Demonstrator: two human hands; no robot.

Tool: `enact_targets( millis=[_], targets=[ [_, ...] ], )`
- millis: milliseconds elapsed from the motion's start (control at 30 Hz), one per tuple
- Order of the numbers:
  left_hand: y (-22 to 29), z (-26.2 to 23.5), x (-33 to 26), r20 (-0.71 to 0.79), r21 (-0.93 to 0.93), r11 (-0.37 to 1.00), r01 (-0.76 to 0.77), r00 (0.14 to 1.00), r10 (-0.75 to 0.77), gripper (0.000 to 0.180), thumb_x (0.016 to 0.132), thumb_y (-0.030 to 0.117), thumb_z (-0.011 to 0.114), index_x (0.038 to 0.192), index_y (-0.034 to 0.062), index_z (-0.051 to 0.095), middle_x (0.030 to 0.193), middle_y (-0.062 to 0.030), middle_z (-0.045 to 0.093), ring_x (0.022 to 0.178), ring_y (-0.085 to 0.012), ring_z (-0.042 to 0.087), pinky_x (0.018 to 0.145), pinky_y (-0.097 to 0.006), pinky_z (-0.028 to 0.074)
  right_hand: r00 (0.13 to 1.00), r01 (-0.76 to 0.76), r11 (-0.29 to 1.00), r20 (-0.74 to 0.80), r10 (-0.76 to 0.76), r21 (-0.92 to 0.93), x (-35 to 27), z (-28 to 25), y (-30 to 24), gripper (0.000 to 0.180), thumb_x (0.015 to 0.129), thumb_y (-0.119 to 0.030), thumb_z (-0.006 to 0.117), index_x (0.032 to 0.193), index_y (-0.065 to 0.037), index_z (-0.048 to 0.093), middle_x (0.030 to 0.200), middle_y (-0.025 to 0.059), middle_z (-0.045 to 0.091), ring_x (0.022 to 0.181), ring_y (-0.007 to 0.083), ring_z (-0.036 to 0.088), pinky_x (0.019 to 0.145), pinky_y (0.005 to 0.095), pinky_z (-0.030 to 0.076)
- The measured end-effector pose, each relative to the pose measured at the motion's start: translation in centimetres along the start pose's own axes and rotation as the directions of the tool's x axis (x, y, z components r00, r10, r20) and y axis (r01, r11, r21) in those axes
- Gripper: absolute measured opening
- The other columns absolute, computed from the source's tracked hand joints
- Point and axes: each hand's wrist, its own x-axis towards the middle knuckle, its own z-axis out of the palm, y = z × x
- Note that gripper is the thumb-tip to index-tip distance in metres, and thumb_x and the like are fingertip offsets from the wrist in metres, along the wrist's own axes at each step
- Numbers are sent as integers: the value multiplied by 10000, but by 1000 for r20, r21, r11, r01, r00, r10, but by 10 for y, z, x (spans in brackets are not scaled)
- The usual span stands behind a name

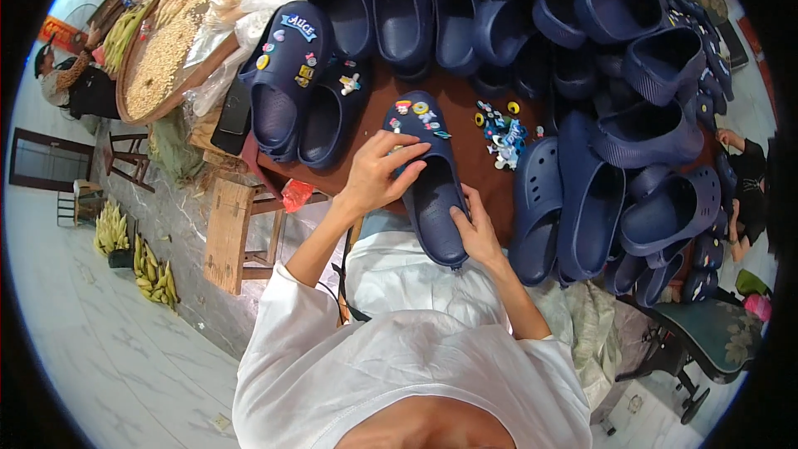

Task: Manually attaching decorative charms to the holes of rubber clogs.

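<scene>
Head view, looking down over a white-sleeved worker seated at a brown table (465, 129). A navy clog (431, 179) lies toe-away at the near edge of the table, between the two hands. The left hand (376, 175) is curled over the upper, fingertips pressing near the ventilation holes, where several coloured charms (416, 110) are already seated. The right hand (475, 233) grips the heel rim, thumb on the inside wall, steadying the shoe. Whether the left fingers pinch a charm cannot be told. A small heap of loose charms (501, 135) lies just beside the toe, to the right. Decorated clogs (287, 75) stand to the left; a large pile of plain navy clogs (632, 100) fills the right and far side. A round tray of grain (162, 54) sits at upper left.

Judgement: good practice here is to keep the heel braced so the upper does not buckle, press each charm stud squarely through its hole until it sits flush, and keep the spare charms within short reach.
</scene>
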Motion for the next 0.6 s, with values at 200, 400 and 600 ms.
enact_targets(
  millis=[200,400,600],
  targets=[
    [14,32,6,-11,-112,991,76,997,-77,288,838,124,717,1123,78,725,1070,-108,683,972,-277,625,844,-364,502,988,64,975,-121,-91,-212,-23,-3,-2,506,981,-226,576,1413,-14,418,1276,262,573,1183,397,566,1009,428,434],
    [8,28,0,37,-162,980,114,993,-110,243,842,131,714,1078,82,741,1077,-101,698,994,-270,631,872,-365,503,978,123,910,-109,-180,-396,-15,-28,-67,341,991,-256,579,1193,18,598,1085,194,611,941,344,652,834,398,502],
    [-3,45,8,-49,-274,936,222,969,-244,186,868,54,674,1036,36,751,1009,-120,703,932,-221,650,822,-312,500,918,95,986,-372,-140,-137,54,-22,-52,375,943,-330,666,1095,1,579,891,116,618,757,199,623,682,341,503]
  ],
)
